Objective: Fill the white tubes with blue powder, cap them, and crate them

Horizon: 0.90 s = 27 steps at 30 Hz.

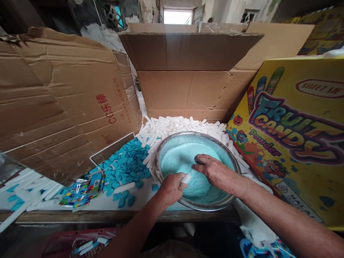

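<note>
A metal bowl of pale blue powder sits at the table's front edge. My left hand is closed round a small white tube, held at the powder's near side. My right hand rests over the powder with its fingers curled down into it; what they pinch is hidden. A heap of white tubes lies behind the bowl, and a pile of blue caps lies to its left.
An open cardboard box stands behind the bowl, with flattened cardboard leaning at the left. A yellow "Fruit Candy Powder" carton stands at the right. Printed wrappers lie at front left. A pink basket sits below the table edge.
</note>
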Available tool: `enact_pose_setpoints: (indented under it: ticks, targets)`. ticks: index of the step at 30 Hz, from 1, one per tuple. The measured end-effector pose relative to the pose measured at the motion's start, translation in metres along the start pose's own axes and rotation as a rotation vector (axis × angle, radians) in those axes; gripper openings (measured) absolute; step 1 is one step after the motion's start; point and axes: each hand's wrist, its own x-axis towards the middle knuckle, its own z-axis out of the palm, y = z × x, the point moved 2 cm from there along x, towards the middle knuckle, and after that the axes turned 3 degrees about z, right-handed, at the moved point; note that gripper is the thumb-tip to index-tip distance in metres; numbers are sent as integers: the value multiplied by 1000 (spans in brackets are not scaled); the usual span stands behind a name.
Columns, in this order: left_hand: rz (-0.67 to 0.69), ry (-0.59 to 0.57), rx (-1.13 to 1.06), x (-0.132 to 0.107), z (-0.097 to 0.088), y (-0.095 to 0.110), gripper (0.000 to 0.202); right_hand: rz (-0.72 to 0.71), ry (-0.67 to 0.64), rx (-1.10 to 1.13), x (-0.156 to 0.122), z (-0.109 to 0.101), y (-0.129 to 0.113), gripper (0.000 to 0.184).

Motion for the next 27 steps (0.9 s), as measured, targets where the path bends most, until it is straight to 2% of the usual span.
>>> enact_pose_setpoints:
  ticks: [6,27]
  targets:
    - [-5,-1,-4,-1,0,1,13,23,13,68,1,-3,-3,29]
    - [-11,1,45,-1,3,-3,17,27,9,11,3,-5,-1,28]
